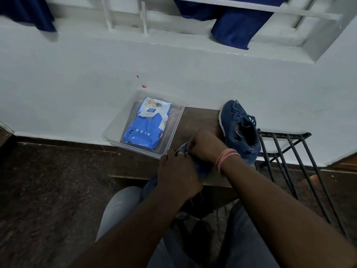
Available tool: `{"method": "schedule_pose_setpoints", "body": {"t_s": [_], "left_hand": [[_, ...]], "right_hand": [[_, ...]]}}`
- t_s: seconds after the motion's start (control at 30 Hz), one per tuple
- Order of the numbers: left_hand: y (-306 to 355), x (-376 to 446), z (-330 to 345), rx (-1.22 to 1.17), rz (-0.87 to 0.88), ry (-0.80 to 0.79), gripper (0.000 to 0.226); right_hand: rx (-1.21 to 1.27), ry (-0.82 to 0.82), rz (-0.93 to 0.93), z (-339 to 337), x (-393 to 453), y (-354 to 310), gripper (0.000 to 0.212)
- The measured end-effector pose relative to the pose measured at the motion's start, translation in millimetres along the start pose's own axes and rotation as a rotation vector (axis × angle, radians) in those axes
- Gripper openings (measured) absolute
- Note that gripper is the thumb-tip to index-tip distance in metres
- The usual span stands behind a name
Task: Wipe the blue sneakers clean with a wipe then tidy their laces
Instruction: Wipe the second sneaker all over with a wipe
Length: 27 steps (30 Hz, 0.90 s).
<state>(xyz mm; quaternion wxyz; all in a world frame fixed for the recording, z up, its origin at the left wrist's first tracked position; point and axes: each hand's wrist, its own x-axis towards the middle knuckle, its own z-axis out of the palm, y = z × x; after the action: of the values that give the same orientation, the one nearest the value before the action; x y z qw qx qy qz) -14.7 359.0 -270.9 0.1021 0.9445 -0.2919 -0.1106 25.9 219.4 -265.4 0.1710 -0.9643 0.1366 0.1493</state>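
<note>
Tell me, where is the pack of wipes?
The pack of wipes lies inside the clear plastic tub, centre of the head view, left of the sneaker.

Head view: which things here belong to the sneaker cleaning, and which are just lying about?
Job:
- blue sneaker on the bench
- second sneaker, mostly hidden under left hand and right hand
- wipes pack in clear plastic tray

Lying about:
- black metal rack
- blue cloths on window grille

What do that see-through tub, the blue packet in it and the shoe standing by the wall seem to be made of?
The tub looks like clear, glossy hard plastic: the bench shows through its walls. The packet seems soft plastic film, shiny and creased. The shoe appears matte blue textile or suede-like fabric with a white, probably rubber, sole edge; the material cannot be told for sure.
</note>
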Motion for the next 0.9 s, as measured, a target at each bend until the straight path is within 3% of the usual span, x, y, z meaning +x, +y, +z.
{"method": "schedule_pose_setpoints", "body": {"t_s": [0.23, 0.43, 0.6, 0.8, 0.9], "left_hand": [[-5, 4, 2, -0.039, -0.032, 0.018, 0.059], [-5, 6, 1, -0.048, -0.043, -0.001, 0.055], [-5, 8, 0, -0.033, -0.057, -0.005, 0.059], [-4, 7, -1, -0.018, -0.044, 0.006, 0.058], [-4, 7, -1, -0.029, -0.052, 0.007, 0.059]], "right_hand": [[-0.241, 0.150, -0.012, -10, 1, -2, 0.018], [-0.114, 0.046, -0.053, -4, 1, -6, 0.014], [-0.342, 0.242, 0.010, -10, -3, 1, 0.021], [-0.102, 0.024, -0.028, -2, 5, -1, 0.013], [-0.183, 0.103, -0.033, -8, 0, 3, 0.018]]}}
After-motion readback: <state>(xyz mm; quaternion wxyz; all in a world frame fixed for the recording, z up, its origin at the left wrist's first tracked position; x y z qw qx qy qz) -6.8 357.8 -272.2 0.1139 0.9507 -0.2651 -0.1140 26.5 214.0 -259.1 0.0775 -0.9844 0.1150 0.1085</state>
